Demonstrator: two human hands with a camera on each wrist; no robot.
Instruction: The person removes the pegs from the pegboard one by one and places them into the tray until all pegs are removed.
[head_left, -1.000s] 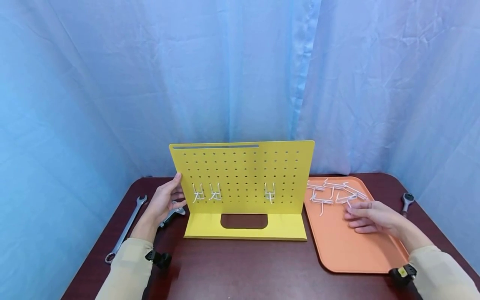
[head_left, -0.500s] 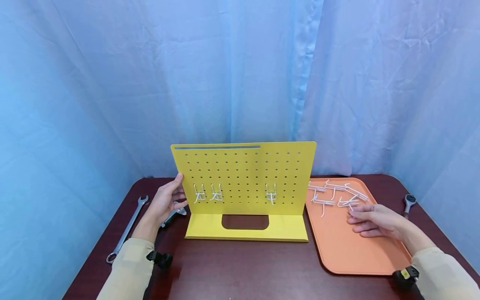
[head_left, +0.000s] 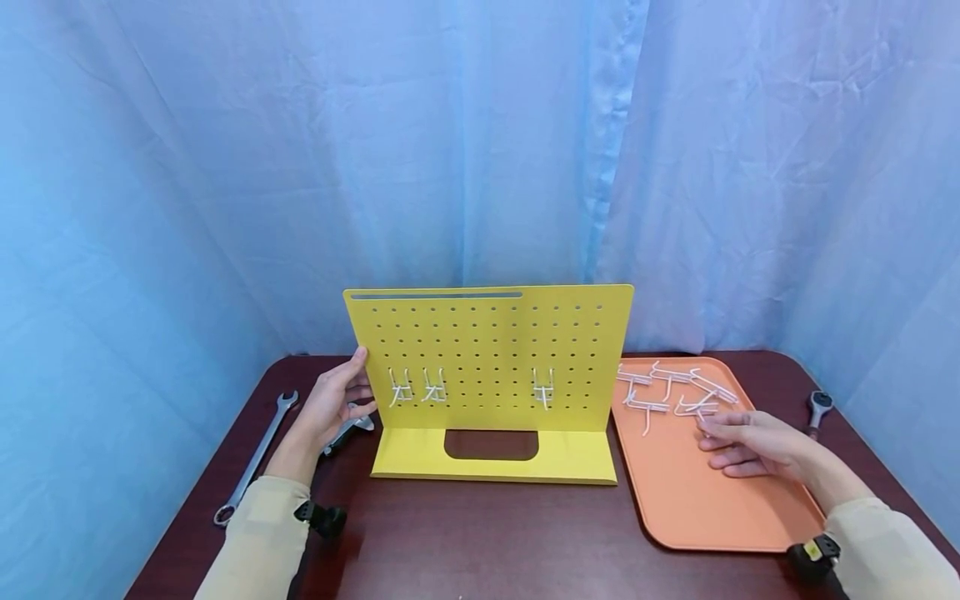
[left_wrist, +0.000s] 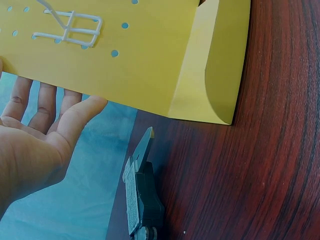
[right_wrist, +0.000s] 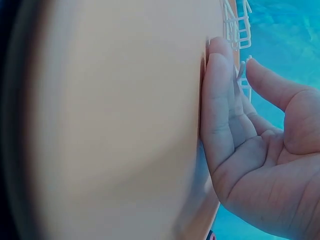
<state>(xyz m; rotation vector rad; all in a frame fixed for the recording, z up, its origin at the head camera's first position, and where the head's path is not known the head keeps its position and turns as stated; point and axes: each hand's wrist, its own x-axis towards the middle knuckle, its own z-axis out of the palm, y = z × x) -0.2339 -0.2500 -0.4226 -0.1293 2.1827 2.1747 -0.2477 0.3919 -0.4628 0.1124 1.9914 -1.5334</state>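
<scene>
A yellow pegboard (head_left: 480,350) stands upright on its bent base, with three white wire hooks fixed in its lower rows. My left hand (head_left: 336,402) grips its left edge, the thumb at the front and the fingers behind, as the left wrist view also shows. Over an orange tray (head_left: 697,500), my right hand (head_left: 753,446) pinches the prong of a white wire pegboard hook (head_left: 696,408) between thumb and fingers. In the right wrist view a bit of that hook (right_wrist: 242,70) shows by the thumb tip. Several similar hooks (head_left: 647,407) lie at the tray's far end.
On the dark wooden table (head_left: 465,542), a combination wrench (head_left: 255,458) lies at the left. A dark-handled tool with a metal head (head_left: 352,429) rests beside my left hand. A ratchet (head_left: 817,408) lies right of the tray. Blue curtains (head_left: 465,150) hang behind.
My right hand and the hook at its fingertips have shifted slightly right and nearer to me, and the hook has tipped a little. My left hand keeps its place on the board.
</scene>
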